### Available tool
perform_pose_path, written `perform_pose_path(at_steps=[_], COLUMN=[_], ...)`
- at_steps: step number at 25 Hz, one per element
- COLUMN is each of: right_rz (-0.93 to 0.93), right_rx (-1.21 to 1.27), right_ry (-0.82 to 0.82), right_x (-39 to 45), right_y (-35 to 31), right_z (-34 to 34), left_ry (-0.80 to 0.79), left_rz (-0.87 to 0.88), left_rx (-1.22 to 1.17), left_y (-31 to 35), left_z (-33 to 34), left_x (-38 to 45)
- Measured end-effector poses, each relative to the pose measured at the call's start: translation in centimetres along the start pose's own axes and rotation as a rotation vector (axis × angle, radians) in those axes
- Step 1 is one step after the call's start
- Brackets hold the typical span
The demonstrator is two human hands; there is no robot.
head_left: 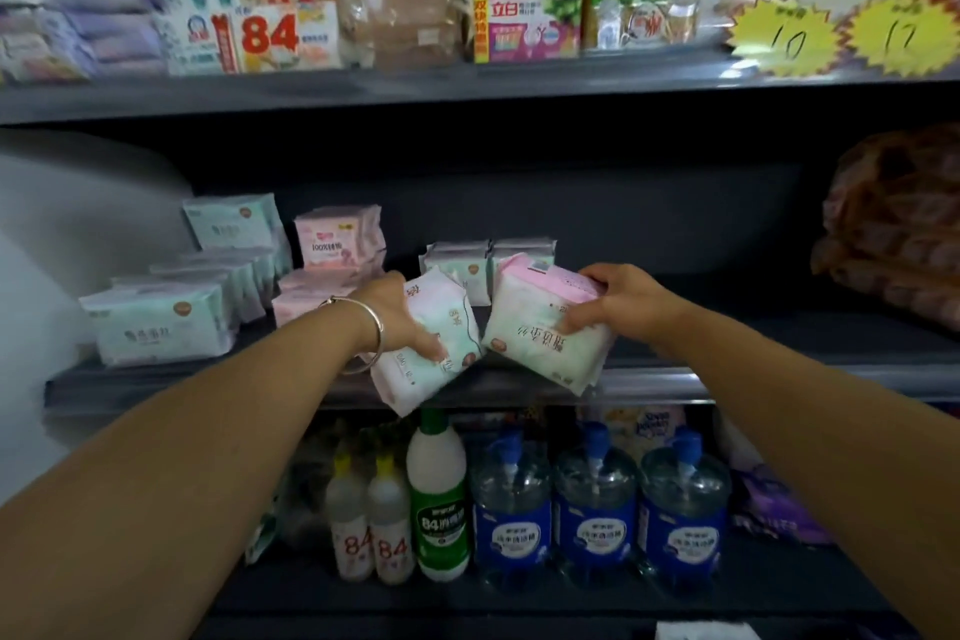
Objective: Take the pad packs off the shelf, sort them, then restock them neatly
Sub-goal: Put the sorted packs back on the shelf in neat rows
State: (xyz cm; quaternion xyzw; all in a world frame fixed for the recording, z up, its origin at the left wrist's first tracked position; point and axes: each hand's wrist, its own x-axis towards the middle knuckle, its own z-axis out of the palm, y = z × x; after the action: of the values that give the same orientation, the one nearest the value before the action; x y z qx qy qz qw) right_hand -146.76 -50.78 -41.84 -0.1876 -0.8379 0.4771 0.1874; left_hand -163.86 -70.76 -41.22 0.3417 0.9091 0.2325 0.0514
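Note:
My left hand (402, 317), with a bangle on its wrist, grips a white, pink and green pad pack (415, 369) tilted over the front edge of the middle shelf (208, 385). My right hand (621, 299) grips a second pad pack (540, 343) with a pink top, just to the right; the two packs nearly touch. On the shelf's left stand rows of mint-green pad packs (156, 327) and pink pad packs (337, 239). Two more pale packs (488, 255) stand behind my hands.
A brown patterned bundle (893, 229) lies at the shelf's right end. Below stand white 84 bottles (441, 489) and blue pump bottles (592, 504). The top shelf holds boxes, packets and yellow price stars (784, 36).

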Motion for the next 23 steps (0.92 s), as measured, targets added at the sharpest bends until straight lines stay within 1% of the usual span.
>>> perform_pose_path(at_steps=[2,4,7,14,16,18,20,23], right_rz=[0.002,-0.005,0.014,0.133,0.130,0.117,0.113,0.093], right_rx=[0.101,0.210,0.367,0.778,0.841,0.862,0.837,0.759], right_ry=[0.072,0.132,0.190,0.293,0.273,0.212,0.150,0.095], right_x=[1.5,2.7,4.9,9.8,10.7,11.3,11.7,12.1], right_y=[0.2,0.3,0.9,2.8,3.5,4.1,4.8,5.7], right_z=[-0.8,-1.1,-0.8,0.6,1.2,1.8,2.1,2.1], left_ry=[0.068,0.109,0.119,0.168,0.166,0.167,0.179,0.238], left_rz=[-0.046,-0.080,-0.126,-0.206,-0.211,-0.211,-0.223,-0.246], left_rx=[-0.067,-0.081,-0.123,-0.389,-0.489,-0.593,-0.655,-0.730], left_y=[0.6,1.1,1.7,2.9,2.7,2.5,2.2,1.7], left_z=[-0.2,-0.2,0.3,1.9,2.5,3.0,3.5,4.0], left_x=[1.8,3.8,6.9,12.6,13.6,14.3,14.6,15.1])
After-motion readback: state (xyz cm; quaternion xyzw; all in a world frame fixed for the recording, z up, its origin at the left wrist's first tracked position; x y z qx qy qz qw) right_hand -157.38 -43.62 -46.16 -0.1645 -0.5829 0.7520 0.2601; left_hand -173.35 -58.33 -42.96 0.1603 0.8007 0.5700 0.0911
